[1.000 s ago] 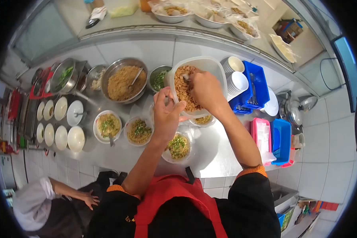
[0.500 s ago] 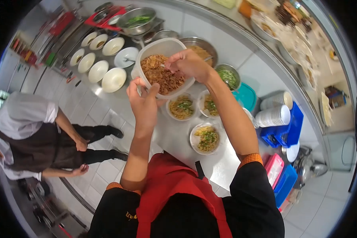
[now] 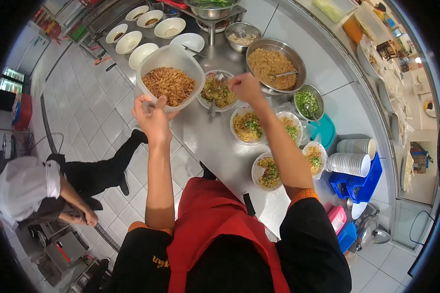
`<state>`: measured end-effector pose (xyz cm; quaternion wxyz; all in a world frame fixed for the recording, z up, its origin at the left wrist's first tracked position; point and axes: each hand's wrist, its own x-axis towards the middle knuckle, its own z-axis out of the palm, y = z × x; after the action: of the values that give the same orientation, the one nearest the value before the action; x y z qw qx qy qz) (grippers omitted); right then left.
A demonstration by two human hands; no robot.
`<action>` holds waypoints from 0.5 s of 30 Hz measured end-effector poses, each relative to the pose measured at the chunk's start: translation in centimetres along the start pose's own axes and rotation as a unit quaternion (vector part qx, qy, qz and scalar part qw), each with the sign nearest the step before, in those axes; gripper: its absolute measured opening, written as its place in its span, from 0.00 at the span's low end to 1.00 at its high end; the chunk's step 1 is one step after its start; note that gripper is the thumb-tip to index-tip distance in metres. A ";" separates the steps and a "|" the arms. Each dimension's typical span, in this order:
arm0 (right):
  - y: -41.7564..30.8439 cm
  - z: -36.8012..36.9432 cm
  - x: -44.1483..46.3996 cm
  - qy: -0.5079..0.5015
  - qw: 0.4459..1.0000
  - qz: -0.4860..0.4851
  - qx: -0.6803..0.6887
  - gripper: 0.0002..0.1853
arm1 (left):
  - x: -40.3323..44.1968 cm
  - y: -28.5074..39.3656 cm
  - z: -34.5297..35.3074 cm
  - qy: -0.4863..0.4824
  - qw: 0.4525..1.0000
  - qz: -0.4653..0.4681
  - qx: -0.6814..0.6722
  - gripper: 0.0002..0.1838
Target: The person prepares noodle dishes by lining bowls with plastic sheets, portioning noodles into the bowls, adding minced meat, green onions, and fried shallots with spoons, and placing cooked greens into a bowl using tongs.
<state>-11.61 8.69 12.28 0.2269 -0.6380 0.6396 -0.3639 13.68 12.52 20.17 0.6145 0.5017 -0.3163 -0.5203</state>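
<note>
My left hand [image 3: 154,119] grips the near rim of a translucent plastic tub [image 3: 188,63], which tilts toward me. Brown fried crumbly topping [image 3: 166,84], perhaps fried shallots, fills its bottom. My right hand [image 3: 247,89] is held above the table with its fingers curled together; what is in them, if anything, cannot be made out. Just left of it sits a bowl of noodles and greens [image 3: 219,97] with a spoon and another utensil in it. Under my right forearm are bowls of noodles topped with green onion [image 3: 247,126], and one more [image 3: 268,172] stands nearer me.
Behind stand a metal bowl of brown crumbly food [image 3: 274,63], a bowl of chopped green onion [image 3: 308,102] and white bowls [image 3: 170,28]. To the right are stacked bowls [image 3: 349,163] and a blue basket [image 3: 362,180]. A co-worker [image 3: 29,190] bends at the left.
My right hand has come out of the tub and moved right. The tub has shifted left in my left hand. The co-worker has bent down, and my view has turned.
</note>
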 end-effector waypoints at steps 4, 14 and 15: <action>1.1 2.0 -1.2 0.171 0.983 -0.033 -0.064 0.04 | -0.4 -0.6 -0.2 0.016 0.999 0.028 0.025 0.12; -12.4 0.4 -0.2 -0.014 0.968 -0.110 -0.223 0.09 | -4.4 -1.8 2.4 -0.124 0.977 0.135 0.113 0.15; -11.8 0.2 0.2 -0.012 0.968 -0.111 -0.226 0.09 | -4.6 -2.3 2.5 -0.138 0.968 0.163 0.134 0.16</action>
<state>-3.81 9.42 21.13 0.0427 -0.7439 0.6279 -0.2249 9.42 16.33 19.33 0.5682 0.4446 -0.5425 -0.4303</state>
